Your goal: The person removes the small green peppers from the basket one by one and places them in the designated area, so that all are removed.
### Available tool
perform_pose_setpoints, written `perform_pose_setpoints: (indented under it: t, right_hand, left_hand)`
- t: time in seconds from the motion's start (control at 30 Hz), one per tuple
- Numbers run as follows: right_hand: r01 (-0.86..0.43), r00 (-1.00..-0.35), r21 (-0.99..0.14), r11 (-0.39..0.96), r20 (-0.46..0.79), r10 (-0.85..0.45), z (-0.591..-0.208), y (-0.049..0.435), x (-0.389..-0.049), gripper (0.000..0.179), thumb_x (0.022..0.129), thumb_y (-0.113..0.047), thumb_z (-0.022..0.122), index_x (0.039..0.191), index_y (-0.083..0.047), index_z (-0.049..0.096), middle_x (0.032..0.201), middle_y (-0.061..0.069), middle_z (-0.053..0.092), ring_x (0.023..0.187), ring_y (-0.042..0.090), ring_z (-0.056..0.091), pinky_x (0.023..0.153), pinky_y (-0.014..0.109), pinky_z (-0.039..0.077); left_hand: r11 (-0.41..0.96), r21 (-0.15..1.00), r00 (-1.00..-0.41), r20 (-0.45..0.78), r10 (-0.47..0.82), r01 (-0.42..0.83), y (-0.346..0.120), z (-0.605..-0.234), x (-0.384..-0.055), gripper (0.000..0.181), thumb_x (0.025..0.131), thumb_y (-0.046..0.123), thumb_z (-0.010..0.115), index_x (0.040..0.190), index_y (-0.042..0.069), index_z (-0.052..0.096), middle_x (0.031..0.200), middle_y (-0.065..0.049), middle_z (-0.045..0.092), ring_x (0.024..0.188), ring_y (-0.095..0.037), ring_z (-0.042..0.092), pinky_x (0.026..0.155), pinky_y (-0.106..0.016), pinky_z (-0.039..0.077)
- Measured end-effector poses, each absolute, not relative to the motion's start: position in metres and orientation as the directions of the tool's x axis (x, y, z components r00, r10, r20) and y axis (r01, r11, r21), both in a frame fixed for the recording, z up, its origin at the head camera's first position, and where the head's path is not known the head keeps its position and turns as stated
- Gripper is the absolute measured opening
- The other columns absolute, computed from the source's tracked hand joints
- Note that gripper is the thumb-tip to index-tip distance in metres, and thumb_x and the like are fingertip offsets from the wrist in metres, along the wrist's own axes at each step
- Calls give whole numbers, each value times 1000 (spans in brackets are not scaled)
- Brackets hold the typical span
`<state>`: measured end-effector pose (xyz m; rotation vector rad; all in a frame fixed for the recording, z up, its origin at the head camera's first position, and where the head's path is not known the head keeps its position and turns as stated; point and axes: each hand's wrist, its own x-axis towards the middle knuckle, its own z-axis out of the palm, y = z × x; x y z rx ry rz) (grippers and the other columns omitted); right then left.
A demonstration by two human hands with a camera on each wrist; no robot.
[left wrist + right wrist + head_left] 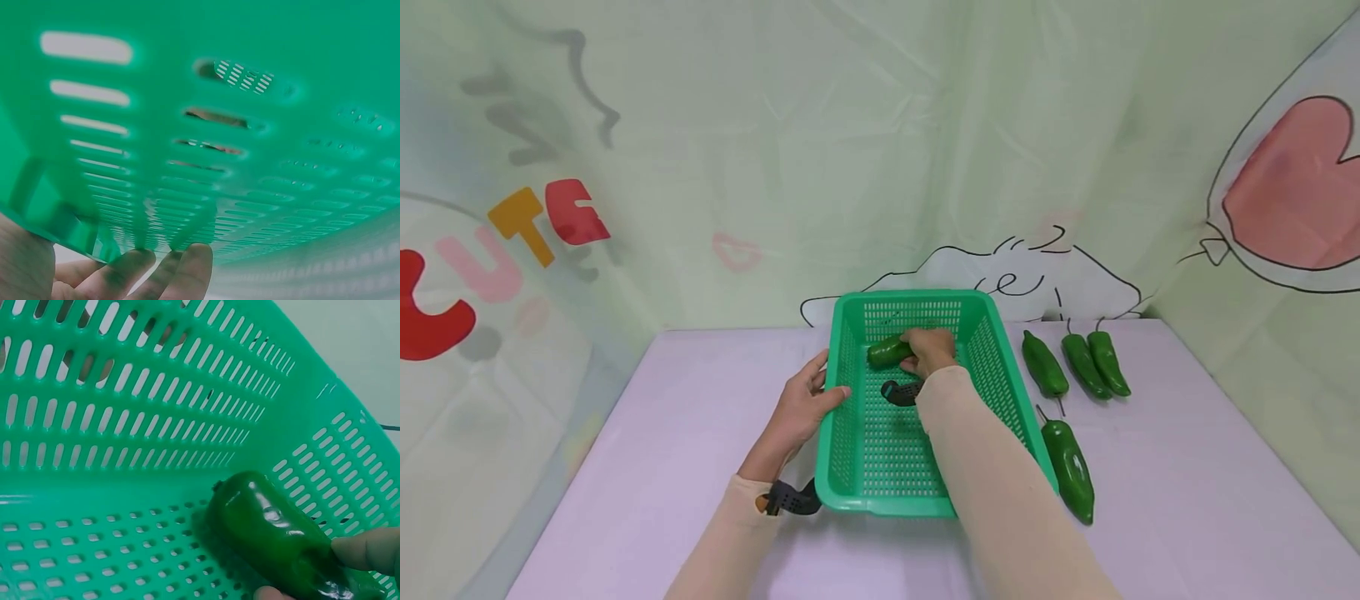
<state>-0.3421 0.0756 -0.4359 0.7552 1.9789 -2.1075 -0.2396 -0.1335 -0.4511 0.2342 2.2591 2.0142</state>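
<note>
A green plastic basket (pixel 891 506) with slotted walls stands on the table. My left hand (pixel 799 407) grips its left side, thumb over the rim and the other fingers along the outer wall. In the left wrist view those fingers (pixel 190 269) touch the slotted side. Inside the basket, near its far end, my right hand (pixel 931 350) pinches a dark green pepper (pixel 885 352) between thumb and fingers. The right wrist view shows that glossy pepper (pixel 262 531) low by the basket floor, close to a corner. Whether it touches the floor I cannot tell.
Right of the basket lie several more green peppers: one (pixel 1045 364) beside the far right wall, a pair (pixel 1096 364) farther right, and one (pixel 1069 471) near the basket's front right side. A pale table (pixel 1187 483) bears everything, backed by a printed curtain (pixel 850 150).
</note>
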Motion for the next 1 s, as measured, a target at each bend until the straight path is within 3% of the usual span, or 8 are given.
perform_pose_setpoints:
  t: [0.27,0.57,0.7,1.0]
  right_hand:
    - [429,-881,-901,-72,-434,186,-426,82,-335,38,99,-5,64,133,8,53,108,18,56,78,25,61,97,46,58]
    - [418,-900,-909,-3,-414,134,-414,91,-326,41,100,-9,64,136,8,53,111,17,56,85,24,60,98,43,57]
    - [417,-904,-909,18,-413,109,-408,96,-321,44,101,-10,64,138,8,51,114,18,55,89,24,61,95,40,58]
    - [406,-910,-910,81,-395,123,-396,105,-312,45,99,-12,67,138,7,53,113,18,59,83,20,66,85,33,61]
  left_hand:
    - [130,991,-983,19,183,43,-133,-450,-239,78,99,8,67,166,10,27,147,-24,58,116,-37,69,86,-34,59]
    - [138,990,-983,14,182,39,-134,-449,-238,77,100,9,66,166,10,26,149,-22,57,117,-33,68,90,-38,59]
    - [136,990,-983,14,184,39,-133,-448,-236,77,100,10,66,166,11,26,148,-20,58,118,-33,68,89,-37,59]
    - [141,989,-983,12,181,38,-133,-448,-236,77,101,9,66,166,11,25,149,-19,58,120,-32,66,90,-37,58]
